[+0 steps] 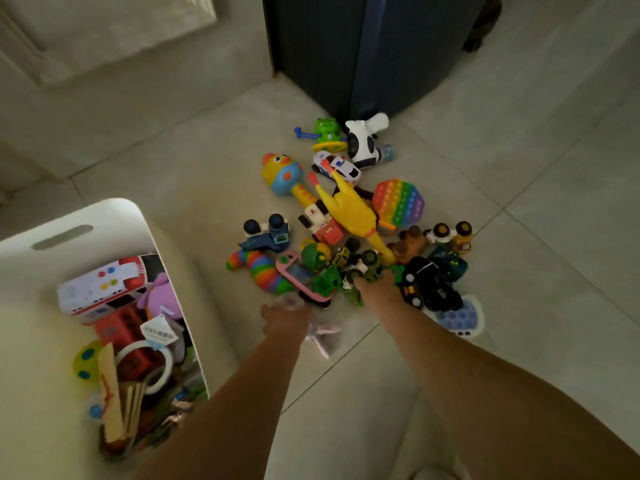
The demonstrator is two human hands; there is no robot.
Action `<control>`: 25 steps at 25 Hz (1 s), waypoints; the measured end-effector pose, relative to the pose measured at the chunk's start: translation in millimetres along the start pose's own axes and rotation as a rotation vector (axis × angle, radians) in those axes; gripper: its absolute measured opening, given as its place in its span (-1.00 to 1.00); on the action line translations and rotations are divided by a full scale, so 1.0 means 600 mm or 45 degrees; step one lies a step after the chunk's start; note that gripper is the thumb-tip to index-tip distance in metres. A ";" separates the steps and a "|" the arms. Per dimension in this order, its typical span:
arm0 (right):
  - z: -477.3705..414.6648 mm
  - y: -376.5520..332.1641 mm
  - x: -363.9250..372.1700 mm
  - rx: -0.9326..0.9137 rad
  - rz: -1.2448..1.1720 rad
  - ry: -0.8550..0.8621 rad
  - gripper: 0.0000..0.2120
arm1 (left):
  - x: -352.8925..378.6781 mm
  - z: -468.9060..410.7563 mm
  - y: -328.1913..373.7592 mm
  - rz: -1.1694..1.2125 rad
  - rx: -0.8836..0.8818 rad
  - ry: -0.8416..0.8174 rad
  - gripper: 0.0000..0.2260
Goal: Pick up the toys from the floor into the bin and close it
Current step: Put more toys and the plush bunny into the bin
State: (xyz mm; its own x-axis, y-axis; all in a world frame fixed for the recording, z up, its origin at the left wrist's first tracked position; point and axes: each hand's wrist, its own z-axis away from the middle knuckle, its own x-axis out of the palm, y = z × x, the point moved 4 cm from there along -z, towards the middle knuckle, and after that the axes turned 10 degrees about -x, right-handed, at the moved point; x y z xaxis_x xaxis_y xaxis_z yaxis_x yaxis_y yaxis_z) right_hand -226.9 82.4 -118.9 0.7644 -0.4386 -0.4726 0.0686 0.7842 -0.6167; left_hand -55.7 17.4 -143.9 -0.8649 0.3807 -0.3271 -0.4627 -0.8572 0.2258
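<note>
rubber chicken [349, 211]: lies diagonal, head far-left, feet near-right | bin [104, 216]: open

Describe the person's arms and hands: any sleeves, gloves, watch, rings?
The left forearm and right forearm are bare up to the frame edge; no sleeves show. The left hand and right hand wear no gloves. No watch or bracelet shows at either wrist. Rings cannot be told: the hands are blurred and partly hidden.
</note>
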 end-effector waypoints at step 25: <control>-0.092 0.038 0.043 0.068 -0.714 -0.261 -0.66 | 0.075 0.004 0.113 -0.209 0.523 -0.284 -0.45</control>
State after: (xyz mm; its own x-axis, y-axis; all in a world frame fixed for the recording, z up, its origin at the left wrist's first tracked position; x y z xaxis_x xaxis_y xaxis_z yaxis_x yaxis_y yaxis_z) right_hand -240.7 64.4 -179.7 0.7098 -0.7027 0.0499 0.5254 0.4809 -0.7019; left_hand -126.4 -22.5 -141.0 -0.7738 0.6027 -0.1948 -0.5962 -0.5891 0.5455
